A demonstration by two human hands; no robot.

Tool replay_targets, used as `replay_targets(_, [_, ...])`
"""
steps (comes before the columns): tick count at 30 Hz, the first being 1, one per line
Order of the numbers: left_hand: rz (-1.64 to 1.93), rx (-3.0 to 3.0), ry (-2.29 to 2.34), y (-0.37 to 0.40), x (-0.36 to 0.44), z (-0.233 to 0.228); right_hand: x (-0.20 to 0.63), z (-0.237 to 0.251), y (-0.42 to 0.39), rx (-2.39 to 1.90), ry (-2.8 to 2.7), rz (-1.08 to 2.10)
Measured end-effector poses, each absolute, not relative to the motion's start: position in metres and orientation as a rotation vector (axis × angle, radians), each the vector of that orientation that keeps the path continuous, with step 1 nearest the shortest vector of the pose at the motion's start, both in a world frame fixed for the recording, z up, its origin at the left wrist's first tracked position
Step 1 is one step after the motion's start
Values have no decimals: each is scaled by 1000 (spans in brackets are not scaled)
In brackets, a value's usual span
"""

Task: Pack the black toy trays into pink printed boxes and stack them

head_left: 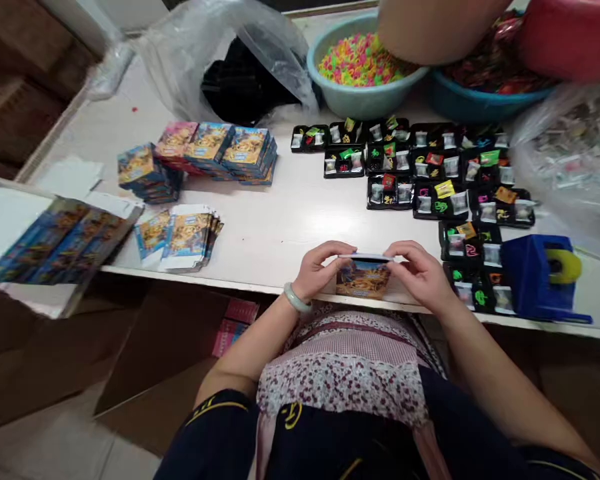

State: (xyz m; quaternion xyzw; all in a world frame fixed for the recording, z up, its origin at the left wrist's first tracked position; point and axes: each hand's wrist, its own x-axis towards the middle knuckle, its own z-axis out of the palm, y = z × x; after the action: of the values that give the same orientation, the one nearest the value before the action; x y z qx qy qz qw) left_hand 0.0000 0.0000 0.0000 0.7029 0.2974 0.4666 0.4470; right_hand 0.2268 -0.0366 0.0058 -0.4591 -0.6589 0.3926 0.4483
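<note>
Positions taken from the blue tape dispenser [535, 280].

- Far left of dispenser: printed sheets [65, 240]; nearer it, closed blue printed boxes [210, 143], stacked, with flat printed cartons [186, 233] on their near side.
- Left of dispenser, at the table edge: left hand [321, 268], jade-coloured bangle [297, 299] on wrist, pinching the left top corner of one blue-and-gold carton [363, 280]. Pale edge along its top, dark slit beneath; contents not visible.
- Between carton and dispenser: right hand [420, 272], pinching the right top corner.
- Touching or just beside dispenser: filled black tray [475, 279], others beyond.

Technique (judgement): keep both pinches level and light so the top edge runs straight without creasing; press evenly from both corners; hold fingertips clear of the slit; steady the base against the table.
</note>
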Motion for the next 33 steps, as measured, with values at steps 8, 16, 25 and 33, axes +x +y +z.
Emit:
replay_targets(8, [1066,1748,808,-2,5,11,221,23,-38,-1201,-1762,837])
replay_targets(16, [974,2036,472,6,-10,17,224,20,-51,-1090,-1847,709])
replay_targets(25, [943,2334,456,2,-21,12,223,-3,-61,-1067,-1877,496])
replay_targets(33, [984,1849,791,5,-4,1,224,-3,-62,-1193,-1627,691])
